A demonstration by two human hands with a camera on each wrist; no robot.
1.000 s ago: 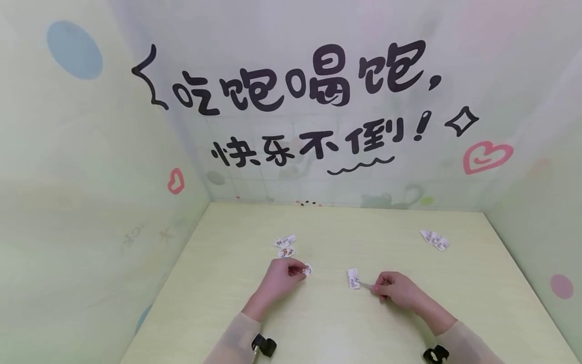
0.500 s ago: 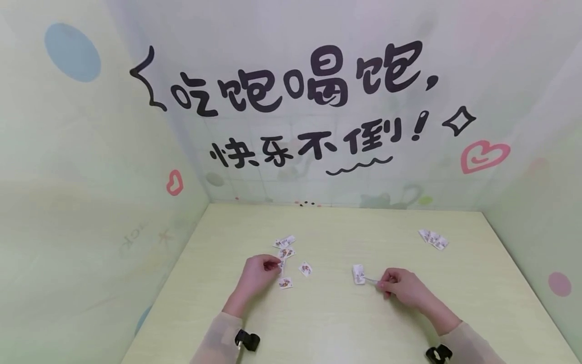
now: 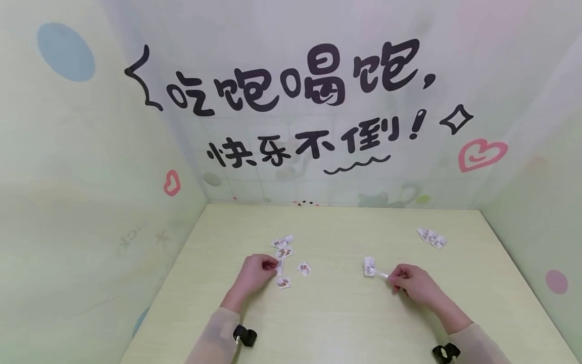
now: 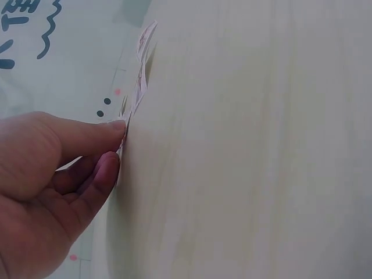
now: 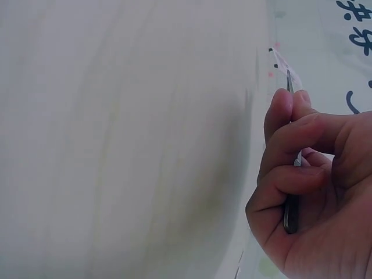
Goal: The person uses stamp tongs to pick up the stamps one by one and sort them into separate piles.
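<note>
My left hand (image 3: 254,274) pinches a small white printed paper piece (image 3: 280,267) between thumb and fingers, at the left cluster. In the left wrist view, thin paper edges (image 4: 141,81) stand beyond the thumb. With my right hand (image 3: 415,285) I grip slim metal tweezers (image 5: 290,215), their fingers curled round the shaft. At the tweezers' tip hangs a white printed paper piece (image 3: 369,266), seemingly lifted off the table. Near my left hand lie more printed pieces: one closer to me (image 3: 284,283), one to its right (image 3: 304,268), and a pair (image 3: 285,252) farther back.
Several overlapping pieces (image 3: 432,237) lie at the table's back right. Another overlapping group (image 3: 283,241) lies behind the left cluster. Patterned walls rise along the back and both sides of the pale wooden table (image 3: 327,323).
My left hand has moved left from the right-hand loose piece, which now lies uncovered, to one in the cluster. My right hand has drawn the tweezers and their piece rightward and slightly away.
</note>
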